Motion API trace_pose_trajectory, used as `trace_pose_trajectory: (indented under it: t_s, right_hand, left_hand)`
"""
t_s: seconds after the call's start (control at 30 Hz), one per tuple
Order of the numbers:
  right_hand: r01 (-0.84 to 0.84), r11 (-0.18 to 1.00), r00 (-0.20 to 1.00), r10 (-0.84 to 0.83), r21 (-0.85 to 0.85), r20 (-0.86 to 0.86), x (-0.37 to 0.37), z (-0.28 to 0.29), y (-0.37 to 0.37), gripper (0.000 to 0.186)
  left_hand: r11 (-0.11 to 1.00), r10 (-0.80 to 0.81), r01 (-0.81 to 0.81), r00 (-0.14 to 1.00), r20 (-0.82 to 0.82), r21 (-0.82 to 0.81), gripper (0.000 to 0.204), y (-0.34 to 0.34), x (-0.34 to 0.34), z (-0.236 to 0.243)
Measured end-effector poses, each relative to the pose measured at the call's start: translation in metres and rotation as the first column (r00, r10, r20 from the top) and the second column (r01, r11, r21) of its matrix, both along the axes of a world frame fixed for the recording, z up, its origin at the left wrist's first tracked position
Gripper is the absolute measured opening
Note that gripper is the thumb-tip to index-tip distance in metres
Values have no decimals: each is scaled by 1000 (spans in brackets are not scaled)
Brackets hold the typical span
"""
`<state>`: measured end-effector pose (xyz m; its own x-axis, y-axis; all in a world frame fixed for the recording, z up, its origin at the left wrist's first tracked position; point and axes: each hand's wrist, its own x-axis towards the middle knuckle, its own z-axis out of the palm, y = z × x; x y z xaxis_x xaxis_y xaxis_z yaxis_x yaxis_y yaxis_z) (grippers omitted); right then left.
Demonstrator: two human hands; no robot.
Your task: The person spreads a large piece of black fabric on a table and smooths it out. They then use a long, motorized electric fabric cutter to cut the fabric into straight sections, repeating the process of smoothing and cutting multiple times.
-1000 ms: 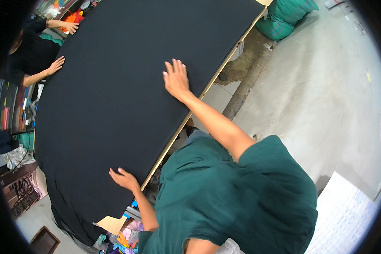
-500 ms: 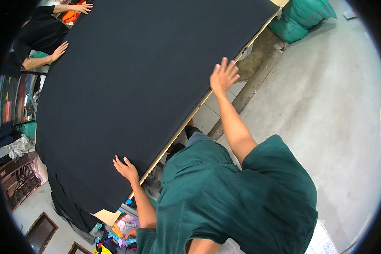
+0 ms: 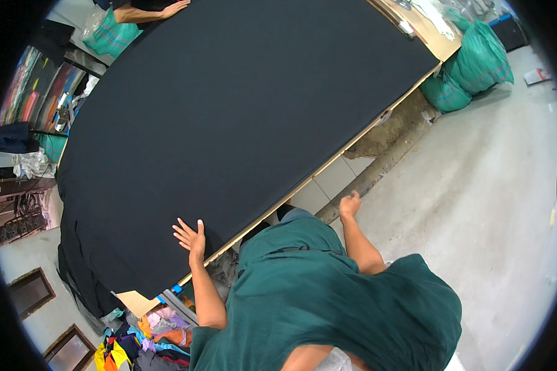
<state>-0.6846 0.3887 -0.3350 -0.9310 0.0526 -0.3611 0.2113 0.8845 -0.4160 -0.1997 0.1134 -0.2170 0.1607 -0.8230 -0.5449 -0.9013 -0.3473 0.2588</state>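
Observation:
Black cloth (image 3: pixel 241 117) covers a long table from the near left to the far right. My left hand (image 3: pixel 190 240) rests on it near the close edge, fingers spread and nothing held. Off the table's near edge, over the floor, hangs my right hand (image 3: pixel 350 204) with its fingers curled in; I see nothing in it. The wooden table edge (image 3: pixel 308 178) shows as a pale strip between the cloth and my body. Toward the near left corner the cloth hangs down in folds.
A co-worker's hand (image 3: pixel 177 8) touches the cloth's far side. Green sacks (image 3: pixel 479 62) stand by the table's far right end. Colourful fabric scraps (image 3: pixel 145 340) lie below the near left corner, beside a grey metal bar (image 3: pixel 179 306). Rolled or stacked fabrics (image 3: pixel 40 93) fill a rack at left.
My right hand has come back from over the table edge toward my body, its spread fingers now curled. My left hand stays on the cloth. The view has shifted, showing more of the table's far right end.

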Motion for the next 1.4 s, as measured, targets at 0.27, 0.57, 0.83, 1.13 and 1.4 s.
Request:
trace_pose_trajectory:
  t_s: [0.27,0.57,0.83,1.13,1.4]
  right_hand:
    - [-858,451,502,641,-244,-581,20,157,-159,55]
    - [-993,-87,-26,836,-85,-548,144,161,-240,62]
    - [-971,-220,-238,852,93,-466,201,139,-238,53]
    - [-988,-41,-108,875,150,-472,234,119,-224,50]
    - [-969,152,42,877,194,-479,268,97,-198,51]
  left_hand:
    - [964,-34,31,999,7,263,138,-19,-8,29]
    - [966,-60,53,998,22,253,145,-18,-3,23]
    - [995,-78,80,996,-39,52,134,4,2,16]
    - [828,-386,273,912,-142,-490,83,37,82,25]
    - [601,-279,149,960,-31,-785,57,3,205,27]
